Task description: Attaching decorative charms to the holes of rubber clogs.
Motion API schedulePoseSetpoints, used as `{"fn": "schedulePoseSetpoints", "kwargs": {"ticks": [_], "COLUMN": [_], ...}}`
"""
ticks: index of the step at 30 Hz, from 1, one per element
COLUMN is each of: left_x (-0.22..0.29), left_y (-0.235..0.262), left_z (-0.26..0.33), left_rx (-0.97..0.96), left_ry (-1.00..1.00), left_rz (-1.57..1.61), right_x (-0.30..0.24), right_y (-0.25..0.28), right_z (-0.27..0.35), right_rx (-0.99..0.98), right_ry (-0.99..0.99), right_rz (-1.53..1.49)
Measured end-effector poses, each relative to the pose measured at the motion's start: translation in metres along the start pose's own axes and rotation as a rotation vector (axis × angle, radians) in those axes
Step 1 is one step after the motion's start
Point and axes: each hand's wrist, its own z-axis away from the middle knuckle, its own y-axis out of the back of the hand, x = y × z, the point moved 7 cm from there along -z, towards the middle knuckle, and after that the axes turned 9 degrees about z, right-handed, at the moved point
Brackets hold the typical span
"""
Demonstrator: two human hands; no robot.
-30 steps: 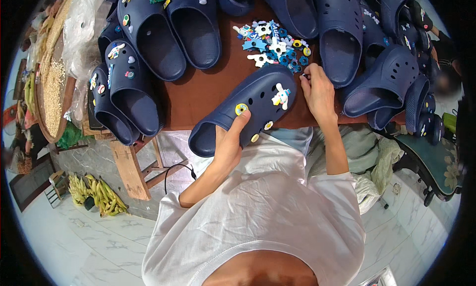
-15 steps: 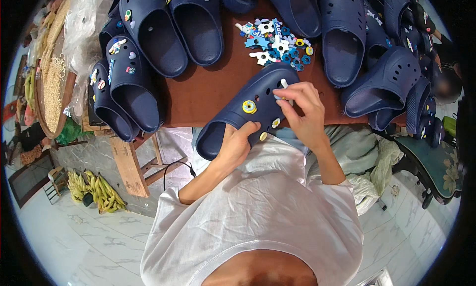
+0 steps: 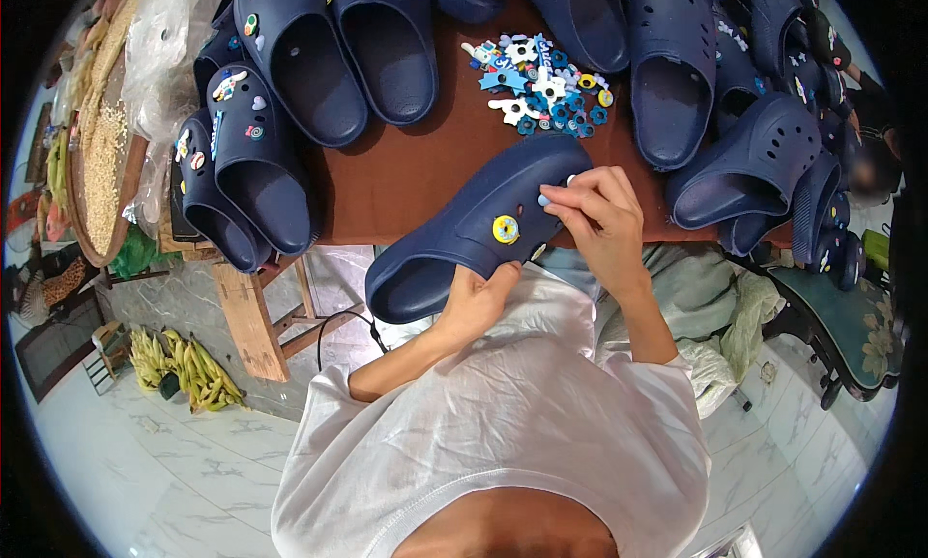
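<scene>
A navy blue clog (image 3: 464,210) is held tilted at the table's near edge. My left hand (image 3: 476,302) grips its side, the fingers reaching into the foot opening. A yellow round charm (image 3: 506,229) sits in the upper, and a pale one lies partly hidden by its lower edge. My right hand (image 3: 601,215) is closed in a pinch on a small light-blue shoe charm (image 3: 544,200) close to the clog's toe. A white charm shows in part behind those fingers. Beyond the toe lies a pile of loose charms (image 3: 546,86), white, blue and yellow.
Several navy clogs, some with charms, surround the pile: pairs at the left (image 3: 253,161) and upper left (image 3: 329,65), others at the right (image 3: 749,161). They stand on a brown-covered table (image 3: 358,195). A dark chair (image 3: 836,316) is at the right; green bananas (image 3: 198,374) lie on the floor.
The clog has rolled so its upper turns away to the right and its near side shows more. My right hand has shifted slightly right and down, still pinching.
</scene>
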Motion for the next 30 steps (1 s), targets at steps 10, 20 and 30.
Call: {"fn": "schedulePoseSetpoints", "kwargs": {"ticks": [10, 20, 30], "left_x": [-0.005, -0.006, -0.004], "left_y": [-0.004, 0.003, 0.014], "left_z": [0.009, 0.012, 0.022], "left_rx": [-0.018, 0.021, 0.008], "left_ry": [-0.048, -0.01, -0.043], "left_rz": [-0.021, -0.018, -0.068], "right_x": [-0.005, -0.005, -0.007], "right_y": [0.0, -0.002, -0.004], "right_z": [0.007, 0.005, 0.002], "right_rx": [-0.102, -0.052, -0.145], "right_ry": [-0.054, -0.128, -0.011], "right_rz": [-0.014, -0.079, -0.017]}}
